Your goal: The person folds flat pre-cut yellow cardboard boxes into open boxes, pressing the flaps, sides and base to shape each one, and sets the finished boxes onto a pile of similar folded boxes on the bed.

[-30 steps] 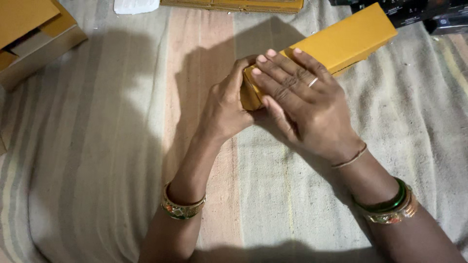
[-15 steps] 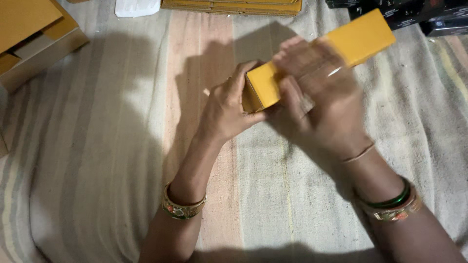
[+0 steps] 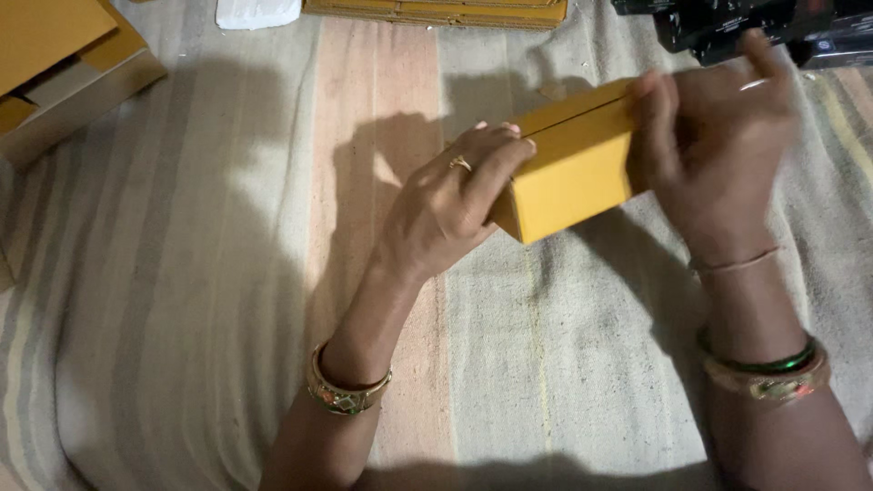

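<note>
At far left, upper corner: an open yellow-and-brown cardboard carton [image 3: 68, 77], flaps raised, resting on the striped cloth [image 3: 182, 300] that covers the whole surface. Top edge, left of centre: a white object [image 3: 257, 12], partly cut off. Top centre: a flat stack of yellow cardboard blanks [image 3: 441, 11]. Centre: left hand [image 3: 450, 205], ringed, bangle at the wrist, fingers closed over the near end of a long yellow box [image 3: 573, 173], which is held clear of the cloth and angled up toward the right. Right of centre: right hand [image 3: 718, 136], motion-blurred, fingers wrapped around the box's far end, bangles at the wrist. Top right corner: black packages [image 3: 755, 23], well apart from the hands.
</note>
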Motion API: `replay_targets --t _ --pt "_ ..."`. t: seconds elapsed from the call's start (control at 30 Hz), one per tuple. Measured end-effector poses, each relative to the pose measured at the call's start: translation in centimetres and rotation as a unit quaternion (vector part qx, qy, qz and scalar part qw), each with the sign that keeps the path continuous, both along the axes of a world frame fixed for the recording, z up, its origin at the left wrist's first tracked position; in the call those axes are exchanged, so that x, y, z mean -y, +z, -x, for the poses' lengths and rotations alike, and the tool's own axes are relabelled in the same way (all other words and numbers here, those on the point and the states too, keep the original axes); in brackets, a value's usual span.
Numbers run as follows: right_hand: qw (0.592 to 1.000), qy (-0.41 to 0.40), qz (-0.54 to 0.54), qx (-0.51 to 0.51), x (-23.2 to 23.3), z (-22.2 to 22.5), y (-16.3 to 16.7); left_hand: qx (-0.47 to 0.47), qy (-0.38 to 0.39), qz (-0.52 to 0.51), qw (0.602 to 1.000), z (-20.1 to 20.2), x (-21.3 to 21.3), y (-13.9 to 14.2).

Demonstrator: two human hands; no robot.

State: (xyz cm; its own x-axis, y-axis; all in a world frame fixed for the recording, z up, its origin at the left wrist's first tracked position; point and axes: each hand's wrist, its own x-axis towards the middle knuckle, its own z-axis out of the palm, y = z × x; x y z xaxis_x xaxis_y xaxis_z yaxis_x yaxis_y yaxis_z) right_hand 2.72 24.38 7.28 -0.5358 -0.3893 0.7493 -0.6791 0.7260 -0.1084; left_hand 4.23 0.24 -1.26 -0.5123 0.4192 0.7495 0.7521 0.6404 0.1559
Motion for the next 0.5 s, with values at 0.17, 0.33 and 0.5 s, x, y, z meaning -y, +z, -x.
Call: replay_targets --t 0.17,0.33,0.5 --pt "0.994 0.1 -0.024 0.024 3.5 -2.5 -0.7 -0.084 0.032 0.083 0.992 0.4 0.2 -0.5" --pt "0.983 -0.044 -0.004 0.178 1.0 -0.6 0.1 -0.07 0.022 0.061 0.995 0.8 -0.1 -1.0" --pt "0.962 -0.134 0.018 0.236 -0.1 0.3 -0.1 -0.04 0.046 0.049 0.997 1.1 0.2 -1.0"
